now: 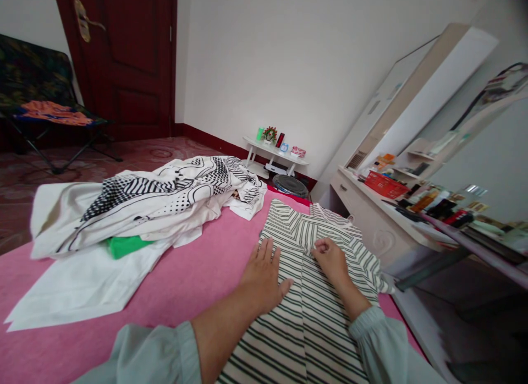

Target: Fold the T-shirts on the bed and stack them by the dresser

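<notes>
A cream shirt with dark stripes point(305, 318) lies spread on a pink bedspread point(198, 285), running from the bottom edge of the view toward the far end. My left hand point(264, 276) rests flat on the shirt's left side, fingers stretched out and thumb apart. On the right, my right hand point(332, 260) has its fingers curled, thumb and forefinger pinching the shirt by the edge of a folded-over sleeve point(307, 235). The other sleeve point(367, 257) spreads out to the right.
To the left lies a heap of white clothes with black patterns point(177, 191), with a green piece point(127, 245) under it. A dressing table point(371, 208) holding a red basket point(384, 184) and bottles borders the right. Behind stands a low white shelf point(274, 150).
</notes>
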The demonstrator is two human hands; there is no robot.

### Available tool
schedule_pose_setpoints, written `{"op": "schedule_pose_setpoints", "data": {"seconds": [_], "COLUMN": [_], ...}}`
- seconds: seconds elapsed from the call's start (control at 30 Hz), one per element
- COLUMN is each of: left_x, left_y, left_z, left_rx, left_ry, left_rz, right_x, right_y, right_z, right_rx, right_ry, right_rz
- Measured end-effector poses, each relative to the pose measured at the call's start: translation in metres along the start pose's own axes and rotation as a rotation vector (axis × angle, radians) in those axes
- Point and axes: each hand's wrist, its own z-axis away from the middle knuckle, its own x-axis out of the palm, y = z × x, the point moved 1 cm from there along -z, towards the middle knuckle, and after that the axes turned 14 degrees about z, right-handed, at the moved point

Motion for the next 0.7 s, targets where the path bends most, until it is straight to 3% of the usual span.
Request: {"op": "schedule_pose_setpoints", "data": {"seconds": [0.1,0.23,0.3,0.4,0.47,0.57,0.63,0.7], "left_x": [0.003,0.004,0.004,0.004,0.005,0.006,0.006,0.007], "left_y": [-0.002,-0.003,-0.003,-0.003,-0.004,-0.004,-0.004,-0.005], "left_z": [-0.001,-0.001,-0.001,-0.001,-0.001,-0.001,-0.001,-0.002], "left_rx": [0.014,0.015,0.015,0.028,0.03,0.022,0.021,0.018], "left_ry": [0.023,0.023,0.023,0.035,0.036,0.032,0.033,0.035], "left_rz": [-0.005,-0.007,-0.008,-0.011,-0.013,-0.022,-0.029,-0.034], "right_x": [-0.008,-0.006,0.005,0.017,0.012,-0.012,-0.032,-0.049], "right_y": [-0.009,-0.022,-0.022,-0.012,0.004,0.044,0.077,0.109], "right_z": [0.005,0.01,0.014,0.014,0.011,0.007,0.011,0.021], "right_rx": [-0.035,-0.168,-0.297,-0.408,-0.406,-0.18,0.094,0.376], "right_ry": [-0.091,0.136,0.053,-0.19,-0.208,0.016,0.172,0.219], "right_rz": [0.178,0.23,0.185,0.083,-0.016,-0.03,0.09,0.216]}}
